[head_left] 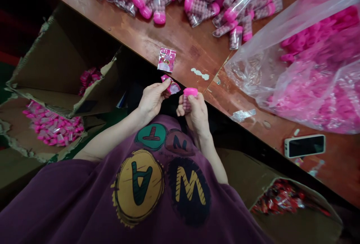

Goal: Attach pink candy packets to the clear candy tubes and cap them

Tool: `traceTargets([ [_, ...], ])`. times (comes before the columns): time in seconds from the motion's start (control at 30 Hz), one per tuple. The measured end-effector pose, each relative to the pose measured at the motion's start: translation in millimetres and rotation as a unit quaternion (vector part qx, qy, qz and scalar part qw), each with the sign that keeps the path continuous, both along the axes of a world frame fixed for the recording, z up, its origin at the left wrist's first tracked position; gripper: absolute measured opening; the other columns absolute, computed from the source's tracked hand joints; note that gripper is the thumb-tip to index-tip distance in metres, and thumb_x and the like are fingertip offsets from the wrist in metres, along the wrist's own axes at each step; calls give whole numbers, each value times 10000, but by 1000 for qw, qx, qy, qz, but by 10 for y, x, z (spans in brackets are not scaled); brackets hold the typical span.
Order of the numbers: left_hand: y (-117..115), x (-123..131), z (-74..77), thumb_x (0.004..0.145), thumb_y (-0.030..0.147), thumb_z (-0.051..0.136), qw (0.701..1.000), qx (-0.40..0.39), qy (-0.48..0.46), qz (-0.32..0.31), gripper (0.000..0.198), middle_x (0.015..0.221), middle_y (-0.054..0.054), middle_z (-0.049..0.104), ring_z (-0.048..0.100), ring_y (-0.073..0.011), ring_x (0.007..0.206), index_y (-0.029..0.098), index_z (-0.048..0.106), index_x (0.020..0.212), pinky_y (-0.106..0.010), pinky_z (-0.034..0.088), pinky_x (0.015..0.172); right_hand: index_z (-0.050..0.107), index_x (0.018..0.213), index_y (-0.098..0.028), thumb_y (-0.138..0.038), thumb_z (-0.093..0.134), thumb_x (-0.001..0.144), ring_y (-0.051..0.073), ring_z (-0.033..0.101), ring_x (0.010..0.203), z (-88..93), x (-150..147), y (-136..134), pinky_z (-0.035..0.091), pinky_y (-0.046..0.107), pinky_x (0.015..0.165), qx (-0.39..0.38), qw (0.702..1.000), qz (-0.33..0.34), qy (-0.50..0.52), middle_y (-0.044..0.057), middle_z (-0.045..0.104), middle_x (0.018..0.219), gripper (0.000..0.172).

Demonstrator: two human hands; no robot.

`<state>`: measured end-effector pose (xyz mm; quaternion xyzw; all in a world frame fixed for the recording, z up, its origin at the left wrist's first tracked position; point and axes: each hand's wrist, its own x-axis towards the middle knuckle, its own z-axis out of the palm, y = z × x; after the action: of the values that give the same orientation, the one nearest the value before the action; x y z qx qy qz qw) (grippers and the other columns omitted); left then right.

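My left hand (153, 98) pinches a small pink printed wrapper (173, 87) between thumb and fingers, just off the table's edge. Beside it, my right hand (197, 111) is closed around a clear tube of pink candy balls with a bright pink cap (190, 92), held upright with the cap on top. The two held things are close together but apart. A flat pink printed packet (167, 59) lies on the table edge just beyond my left hand. The lower part of the tube is hidden by my right fingers.
Many capped candy tubes (159, 8) lie heaped on the wooden table (135, 34). At right are a clear plastic bag (253, 68) of pink pieces and a phone (305, 145). Cardboard boxes (42, 68) at left and a box of red packets (284, 197) stand below the table.
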<state>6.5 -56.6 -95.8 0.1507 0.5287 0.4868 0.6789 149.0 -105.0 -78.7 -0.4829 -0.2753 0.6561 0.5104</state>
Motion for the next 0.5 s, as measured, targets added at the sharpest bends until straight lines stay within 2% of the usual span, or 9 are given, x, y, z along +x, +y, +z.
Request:
traceTargets([
  [0.1,-35,33,17,781,426,936,1000,-2,-13,9,383,675,-6,678,595,-99,624,168,672,677,-272,488,671,502,1018,-264,-596,709,946,65,541,451,-95,-78,-71,458,216,429,-8,999,6,-38,-70,667,752,397],
  [0.2,-48,62,45,788,451,927,1000,2,-8,15,398,677,-8,676,593,-98,626,172,668,672,-268,497,668,499,1054,-269,-624,706,941,57,524,419,-172,-141,-82,381,185,348,-4,998,-14,-67,-76,684,756,426],
  [0.33,-50,79,57,821,500,893,1000,14,-2,11,413,684,-6,667,606,-103,624,183,660,695,-275,506,663,491,1178,-295,-614,710,942,41,451,382,-149,-195,-68,312,170,319,-4,999,-6,-49,-97,672,749,454],
  [0.5,-62,79,39,811,516,897,1000,6,-21,-5,414,714,-12,682,629,-109,635,185,665,719,-274,520,648,468,1307,-334,-619,705,941,60,437,394,-120,-219,-84,335,196,336,-9,1000,13,-23,-81,666,768,522],
])
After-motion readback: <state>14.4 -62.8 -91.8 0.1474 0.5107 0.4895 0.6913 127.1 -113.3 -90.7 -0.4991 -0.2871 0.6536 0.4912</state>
